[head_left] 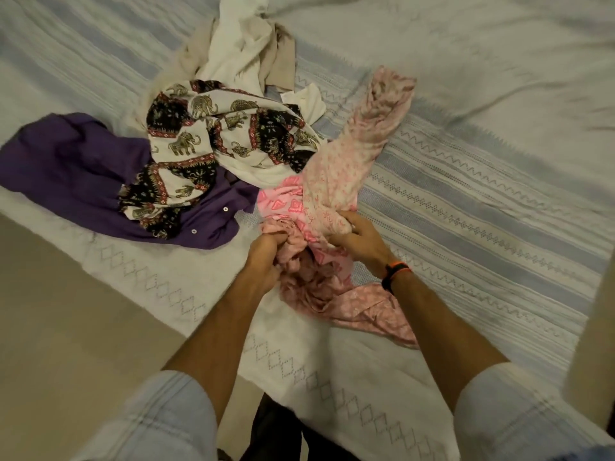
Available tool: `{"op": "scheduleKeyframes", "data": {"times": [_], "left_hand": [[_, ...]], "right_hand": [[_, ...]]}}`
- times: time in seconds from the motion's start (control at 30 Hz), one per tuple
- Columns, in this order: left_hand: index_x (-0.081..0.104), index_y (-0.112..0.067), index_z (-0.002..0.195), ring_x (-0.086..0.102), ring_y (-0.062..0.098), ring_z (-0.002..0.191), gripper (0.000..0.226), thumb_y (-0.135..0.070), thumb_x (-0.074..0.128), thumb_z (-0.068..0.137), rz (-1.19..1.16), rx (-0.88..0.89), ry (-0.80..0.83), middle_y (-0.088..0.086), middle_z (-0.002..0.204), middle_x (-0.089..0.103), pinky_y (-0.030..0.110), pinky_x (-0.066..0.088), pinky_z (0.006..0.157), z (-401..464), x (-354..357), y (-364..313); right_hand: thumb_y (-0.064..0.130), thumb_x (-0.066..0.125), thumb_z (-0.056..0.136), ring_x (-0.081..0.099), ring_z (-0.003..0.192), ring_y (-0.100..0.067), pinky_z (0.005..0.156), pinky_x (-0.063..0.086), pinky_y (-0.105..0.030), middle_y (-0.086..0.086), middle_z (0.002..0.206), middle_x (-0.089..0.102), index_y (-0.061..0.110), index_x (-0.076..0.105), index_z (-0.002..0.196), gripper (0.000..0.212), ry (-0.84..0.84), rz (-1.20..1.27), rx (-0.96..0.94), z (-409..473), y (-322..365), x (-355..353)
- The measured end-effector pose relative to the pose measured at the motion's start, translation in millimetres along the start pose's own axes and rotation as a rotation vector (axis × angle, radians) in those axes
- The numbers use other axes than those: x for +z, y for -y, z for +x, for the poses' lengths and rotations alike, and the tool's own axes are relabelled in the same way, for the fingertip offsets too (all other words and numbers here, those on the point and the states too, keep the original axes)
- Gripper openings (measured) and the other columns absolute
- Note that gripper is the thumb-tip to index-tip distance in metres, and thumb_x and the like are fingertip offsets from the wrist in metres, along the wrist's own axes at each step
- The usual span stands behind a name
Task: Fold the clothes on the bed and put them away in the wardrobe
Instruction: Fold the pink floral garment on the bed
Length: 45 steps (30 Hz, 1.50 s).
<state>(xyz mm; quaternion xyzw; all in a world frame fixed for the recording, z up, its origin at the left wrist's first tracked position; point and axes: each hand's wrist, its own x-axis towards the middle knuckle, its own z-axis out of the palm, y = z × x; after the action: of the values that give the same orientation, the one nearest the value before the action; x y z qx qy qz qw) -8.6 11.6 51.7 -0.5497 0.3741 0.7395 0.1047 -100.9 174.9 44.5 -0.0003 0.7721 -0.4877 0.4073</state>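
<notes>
A pink patterned garment lies crumpled on the bed, one end stretching up and to the right, the other bunched near the bed's front edge. My left hand is closed on a bunch of its fabric. My right hand grips the same garment just to the right; that wrist wears a dark band with an orange stripe. To the left lie an elephant-print cloth, partly over a purple buttoned shirt. White and beige clothes are heaped behind them.
The bed cover is pale with blue stripes and zigzag stitching; its white diamond-stitched border hangs at the front edge. Beige floor shows at the lower left. A pale upright edge stands at the far right.
</notes>
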Motion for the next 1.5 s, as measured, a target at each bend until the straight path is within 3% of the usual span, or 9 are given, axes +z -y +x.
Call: {"op": "scheduleKeyframes", "data": {"times": [0.23, 0.5, 0.67, 0.8, 0.93, 1.07, 1.23, 1.4, 1.5], "left_hand": [[0.076, -0.014, 0.103, 0.060, 0.030, 0.102, 0.040, -0.044, 0.075, 0.076, -0.059, 0.094, 0.267, 0.015, 0.123, 0.067, 0.044, 0.047, 0.076, -85, -13, -16], [0.066, 0.003, 0.116, 0.070, 0.035, 0.100, 0.060, -0.008, 0.081, 0.060, -0.119, 0.343, 0.073, 0.017, 0.110, 0.072, 0.044, 0.059, 0.076, -151, -42, -56], [0.064, 0.007, 0.114, 0.072, 0.037, 0.092, 0.063, 0.000, 0.083, 0.055, -0.132, 0.441, 0.048, 0.021, 0.107, 0.072, 0.045, 0.059, 0.071, -172, -62, -99], [0.063, 0.005, 0.111, 0.072, 0.032, 0.087, 0.058, 0.002, 0.084, 0.057, -0.065, 0.521, 0.068, 0.017, 0.101, 0.073, 0.040, 0.060, 0.068, -181, -69, -129], [0.061, 0.003, 0.115, 0.072, 0.028, 0.084, 0.052, 0.006, 0.079, 0.066, -0.065, 0.600, 0.093, 0.016, 0.104, 0.073, 0.035, 0.059, 0.063, -182, -87, -171], [0.059, 0.005, 0.123, 0.072, 0.032, 0.092, 0.058, 0.000, 0.080, 0.069, -0.048, 0.658, 0.166, 0.019, 0.112, 0.071, 0.034, 0.059, 0.066, -173, -117, -227], [0.056, -0.001, 0.127, 0.069, 0.033, 0.101, 0.066, -0.010, 0.083, 0.068, -0.058, 0.744, 0.271, 0.016, 0.116, 0.070, 0.045, 0.059, 0.081, -155, -142, -265], [0.061, -0.012, 0.112, 0.070, 0.020, 0.099, 0.065, -0.039, 0.089, 0.060, 0.447, 0.643, 0.062, -0.001, 0.103, 0.073, 0.032, 0.056, 0.079, -102, -171, -262], [0.063, -0.009, 0.100, 0.064, 0.020, 0.092, 0.028, -0.013, 0.079, 0.078, 0.673, 0.514, 0.016, -0.001, 0.090, 0.065, 0.032, 0.053, 0.081, -71, -195, -236]], "right_hand": [[0.018, 0.079, 0.070, 0.065, 0.109, -0.017, 0.098, 0.053, -0.042, 0.001, 0.120, 0.067, 0.022, 0.060, 0.131, 0.064, 0.093, 0.021, -0.118, -81, 50, 32], [0.018, 0.082, 0.077, 0.051, 0.119, -0.011, 0.095, 0.045, -0.022, 0.006, 0.139, 0.051, 0.021, 0.051, 0.141, 0.071, 0.185, -0.063, -0.382, -144, 107, 49], [0.039, 0.095, 0.056, 0.024, 0.141, -0.014, 0.114, 0.028, -0.047, 0.005, 0.152, 0.027, 0.042, 0.023, 0.151, 0.119, 0.079, -0.262, -0.558, -145, 122, 62], [0.028, 0.096, 0.056, 0.033, 0.133, 0.014, 0.111, 0.035, -0.021, 0.028, 0.149, 0.031, 0.035, 0.007, 0.156, 0.134, 0.149, -0.143, -0.598, -121, 143, 88], [0.023, 0.090, 0.061, 0.047, 0.133, -0.008, 0.106, 0.045, -0.035, 0.016, 0.146, 0.046, 0.038, 0.022, 0.153, 0.115, 0.043, -0.041, -0.563, -94, 180, 120], [-0.003, 0.074, 0.078, 0.057, 0.123, -0.016, 0.094, 0.054, -0.029, 0.013, 0.131, 0.056, 0.017, 0.038, 0.143, 0.077, -0.058, 0.039, -0.599, -72, 231, 149], [0.002, 0.073, 0.077, 0.065, 0.105, -0.011, 0.073, 0.053, -0.016, 0.011, 0.120, 0.062, 0.013, 0.039, 0.140, 0.072, -0.090, 0.084, -0.622, -59, 267, 175], [0.020, 0.073, 0.081, 0.062, 0.099, -0.021, 0.083, 0.052, -0.035, 0.003, 0.119, 0.060, 0.010, 0.035, 0.138, 0.069, -0.159, -0.211, -0.350, -38, 240, 195], [0.012, 0.072, 0.084, 0.057, 0.106, -0.026, 0.087, 0.048, -0.038, -0.009, 0.124, 0.054, 0.006, 0.035, 0.136, 0.064, -0.115, -0.329, -0.139, -37, 207, 196]]}}
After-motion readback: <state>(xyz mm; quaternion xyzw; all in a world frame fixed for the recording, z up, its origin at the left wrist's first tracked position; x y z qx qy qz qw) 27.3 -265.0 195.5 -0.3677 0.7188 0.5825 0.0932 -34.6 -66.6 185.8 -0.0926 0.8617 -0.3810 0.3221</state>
